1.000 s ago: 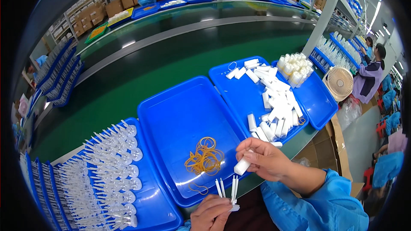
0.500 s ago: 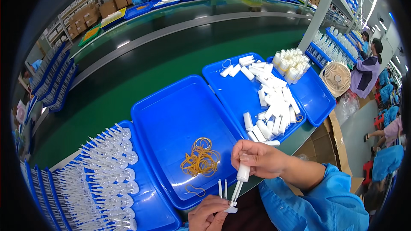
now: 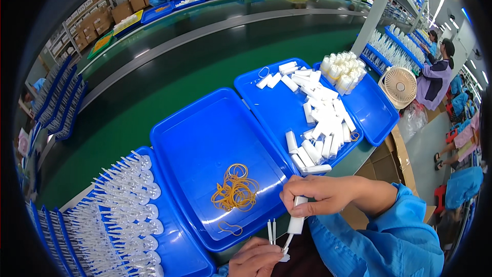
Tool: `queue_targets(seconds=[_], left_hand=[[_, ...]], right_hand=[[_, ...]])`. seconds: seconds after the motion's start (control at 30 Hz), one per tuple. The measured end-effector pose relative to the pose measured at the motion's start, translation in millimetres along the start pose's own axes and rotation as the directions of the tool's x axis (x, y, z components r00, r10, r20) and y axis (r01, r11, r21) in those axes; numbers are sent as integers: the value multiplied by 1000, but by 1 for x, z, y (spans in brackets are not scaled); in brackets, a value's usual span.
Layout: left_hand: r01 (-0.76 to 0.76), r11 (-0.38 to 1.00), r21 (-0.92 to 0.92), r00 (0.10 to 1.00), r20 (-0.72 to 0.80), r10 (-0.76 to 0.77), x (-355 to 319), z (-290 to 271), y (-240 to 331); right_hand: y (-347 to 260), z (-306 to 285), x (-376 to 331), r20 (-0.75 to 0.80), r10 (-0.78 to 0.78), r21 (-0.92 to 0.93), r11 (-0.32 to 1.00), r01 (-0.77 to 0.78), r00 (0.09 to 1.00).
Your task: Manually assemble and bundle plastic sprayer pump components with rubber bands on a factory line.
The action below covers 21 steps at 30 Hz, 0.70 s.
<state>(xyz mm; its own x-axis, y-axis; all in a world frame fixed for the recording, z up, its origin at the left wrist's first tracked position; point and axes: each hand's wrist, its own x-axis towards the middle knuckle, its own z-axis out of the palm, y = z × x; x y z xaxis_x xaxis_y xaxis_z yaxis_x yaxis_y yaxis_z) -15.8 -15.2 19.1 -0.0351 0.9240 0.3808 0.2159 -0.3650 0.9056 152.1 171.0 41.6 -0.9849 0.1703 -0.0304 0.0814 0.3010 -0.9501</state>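
Note:
My right hand [image 3: 323, 195] pinches a white cylindrical sleeve [image 3: 295, 224], tilted, its lower end over the top of a thin white stem. Beneath it, my left hand [image 3: 255, 257] is closed on a white plastic piece with thin upright stems [image 3: 271, 230]; its pale base [image 3: 285, 258] shows past my fingertips, the rest is hidden by my hand. Just beyond my hands is a blue tray [image 3: 192, 123] with a heap of tan rubber bands [image 3: 236, 189]. To its right another blue tray [image 3: 264, 102] carries many loose white sleeves [image 3: 328, 118].
At the left, a blue tray [image 3: 192, 256] bears rows of thin-stemmed white pieces [image 3: 128, 210]. Bundled white sleeves [image 3: 343, 72] stand in a tray at the right, near a beige fan [image 3: 398, 87]. Behind runs a green conveyor belt [image 3: 205, 66]; a metal post [image 3: 376, 10] rises beyond the fan. Co-workers sit across.
The sleeve in my right hand has shifted slightly right and down and leans more. My left hand stays closed on the stemmed piece. The whole view has moved a little.

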Motion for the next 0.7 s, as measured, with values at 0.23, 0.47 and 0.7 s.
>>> queue_targets(seconds=[0.23,0.47,0.7], left_hand=[[-30,994,108,991,-128,43,-4,6,-3],[88,989,123,984,-167,-67,-5,6,-8],[159,983,87,971,-192,-140,2,8,-4]], right_hand=[[-7,9,0,-57,-29,-65,998,25,998],[-5,17,1,-145,-70,-139,989,50,987],[3,29,2,-165,-59,13,998,62,985]])
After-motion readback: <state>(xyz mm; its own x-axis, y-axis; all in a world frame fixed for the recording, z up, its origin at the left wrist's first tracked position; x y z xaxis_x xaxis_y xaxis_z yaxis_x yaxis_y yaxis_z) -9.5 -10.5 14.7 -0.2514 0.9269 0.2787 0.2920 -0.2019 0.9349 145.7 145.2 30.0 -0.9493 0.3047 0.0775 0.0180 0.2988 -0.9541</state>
